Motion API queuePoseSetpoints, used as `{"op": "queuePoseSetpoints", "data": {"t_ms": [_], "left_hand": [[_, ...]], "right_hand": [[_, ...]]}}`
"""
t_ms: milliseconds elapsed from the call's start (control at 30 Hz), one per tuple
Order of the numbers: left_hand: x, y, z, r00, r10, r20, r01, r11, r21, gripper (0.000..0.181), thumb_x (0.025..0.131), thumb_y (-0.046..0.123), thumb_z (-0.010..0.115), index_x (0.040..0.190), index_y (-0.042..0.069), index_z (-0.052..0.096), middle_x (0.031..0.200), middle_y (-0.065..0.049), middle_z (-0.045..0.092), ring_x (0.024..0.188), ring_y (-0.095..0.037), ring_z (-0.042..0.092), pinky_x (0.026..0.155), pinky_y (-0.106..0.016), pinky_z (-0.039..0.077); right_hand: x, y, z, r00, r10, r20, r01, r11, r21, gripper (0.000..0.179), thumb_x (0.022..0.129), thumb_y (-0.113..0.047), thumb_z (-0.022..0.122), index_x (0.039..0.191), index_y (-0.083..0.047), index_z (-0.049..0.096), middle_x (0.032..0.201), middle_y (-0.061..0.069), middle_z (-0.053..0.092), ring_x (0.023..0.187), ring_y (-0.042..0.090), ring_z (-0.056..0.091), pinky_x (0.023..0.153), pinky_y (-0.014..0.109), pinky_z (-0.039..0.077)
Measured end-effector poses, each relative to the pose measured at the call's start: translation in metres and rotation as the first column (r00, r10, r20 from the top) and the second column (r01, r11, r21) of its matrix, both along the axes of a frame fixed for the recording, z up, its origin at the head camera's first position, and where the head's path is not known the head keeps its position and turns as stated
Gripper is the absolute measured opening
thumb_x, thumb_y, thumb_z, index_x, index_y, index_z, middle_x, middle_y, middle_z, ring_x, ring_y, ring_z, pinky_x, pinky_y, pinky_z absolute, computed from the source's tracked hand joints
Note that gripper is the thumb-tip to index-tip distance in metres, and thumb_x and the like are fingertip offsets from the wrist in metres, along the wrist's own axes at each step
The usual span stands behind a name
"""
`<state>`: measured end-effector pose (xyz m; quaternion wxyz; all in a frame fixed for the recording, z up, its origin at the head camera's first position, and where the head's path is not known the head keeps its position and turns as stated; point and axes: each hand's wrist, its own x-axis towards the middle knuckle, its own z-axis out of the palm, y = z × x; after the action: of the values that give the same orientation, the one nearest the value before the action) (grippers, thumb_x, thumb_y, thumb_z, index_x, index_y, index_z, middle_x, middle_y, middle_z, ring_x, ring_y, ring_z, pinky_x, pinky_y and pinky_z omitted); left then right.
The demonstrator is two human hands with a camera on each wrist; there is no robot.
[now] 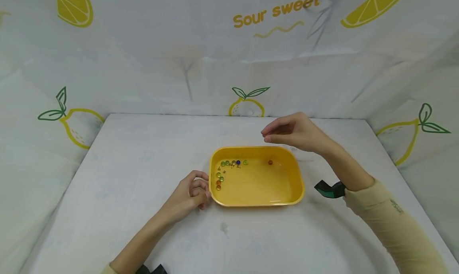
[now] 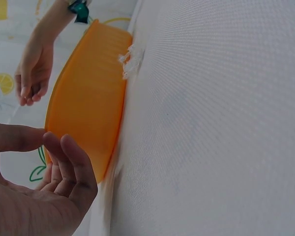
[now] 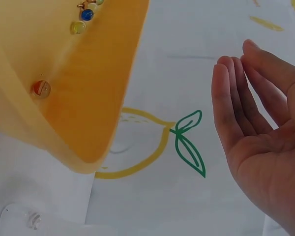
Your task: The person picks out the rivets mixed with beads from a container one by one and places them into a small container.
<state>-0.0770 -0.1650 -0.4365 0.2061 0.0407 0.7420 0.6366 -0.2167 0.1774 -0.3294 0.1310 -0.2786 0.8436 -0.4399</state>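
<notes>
A yellow tray (image 1: 258,186) stands on the table. Along its left side and left back lie several glass marbles (image 1: 221,179), green, orange and blue, with tiny gold-coloured pieces (image 1: 224,171) among them. A reddish marble (image 1: 270,162) lies apart toward the right. My left hand (image 1: 193,192) is at the tray's left wall; its thumb and curled fingers (image 2: 69,162) pinch the rim. Behind the tray's back edge, my right hand (image 1: 295,132) hovers above the table. Its fingers are gently bent, thumb close to the fingertips, and nothing shows between them in the right wrist view.
A clear plastic thing (image 3: 32,219) lies on the table beside the tray. White cloth with lemon prints (image 1: 247,106) hangs behind and at both sides of the white table (image 1: 143,146). A dark and green band (image 1: 330,189) sticks out at the right sleeve.
</notes>
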Motion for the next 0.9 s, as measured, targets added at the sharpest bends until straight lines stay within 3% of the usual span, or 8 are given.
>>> {"op": "queuePoseSetpoints", "data": {"t_ms": [467, 900], "left_hand": [[0.0, -0.001, 0.0, 1.0, -0.008, -0.01, 0.008, 1.0, 0.01, 0.049, 0.093, 0.002, 0.063, 0.138, -0.002, 0.043, 0.098, -0.009, 0.061, 0.071, -0.014, 0.059, 0.067, -0.025, 0.055], [0.0, -0.002, -0.001, 1.0, -0.012, -0.009, 0.012, 1.0, 0.008, 0.048, 0.094, 0.003, 0.063, 0.138, -0.001, 0.043, 0.098, -0.01, 0.061, 0.072, -0.014, 0.059, 0.067, -0.025, 0.055]], "right_hand": [[-0.002, -0.025, -0.004, 0.993, 0.091, 0.071, -0.09, 0.996, -0.008, 0.026, 0.094, -0.009, 0.083, 0.12, -0.004, 0.08, 0.12, 0.015, 0.081, 0.104, 0.012, 0.081, 0.092, 0.028, 0.066], [0.001, -0.054, -0.012, 0.971, 0.216, 0.1, -0.216, 0.976, -0.017, 0.024, 0.096, -0.004, 0.08, 0.119, -0.002, 0.081, 0.12, 0.02, 0.081, 0.11, 0.028, 0.081, 0.093, 0.03, 0.066]]}}
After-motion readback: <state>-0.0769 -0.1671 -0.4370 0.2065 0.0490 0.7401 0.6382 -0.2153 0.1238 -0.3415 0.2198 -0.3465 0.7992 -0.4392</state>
